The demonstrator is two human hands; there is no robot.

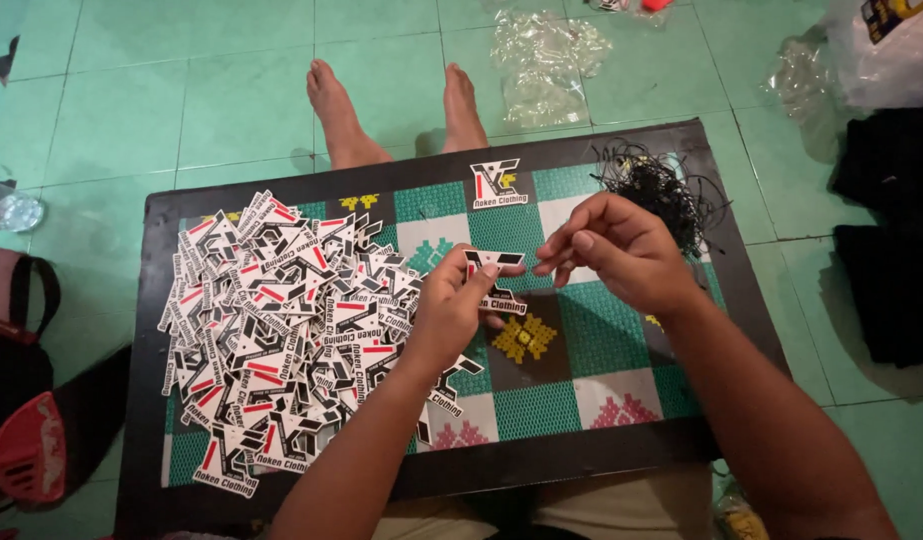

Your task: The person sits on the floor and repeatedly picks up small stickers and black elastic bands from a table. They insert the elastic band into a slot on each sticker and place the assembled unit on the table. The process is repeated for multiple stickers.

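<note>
To the left of the left hand, a pile of die-cut tags (281, 340) is lying on the black-bordered surface (141, 330). The left hand (451, 315) is pinching one black, white and red tag (491, 275) between thumb and fingers. The right hand (621, 250) is hovering just beside that tag, fingertips drawn narrowly together. Beyond the right hand, a bundle of black strings (656, 190) is resting on the surface.

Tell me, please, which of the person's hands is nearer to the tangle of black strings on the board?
The right hand: it sits just beside the black strings, to their left. The left hand, pinching a die-cut tag, is farther left.
</note>
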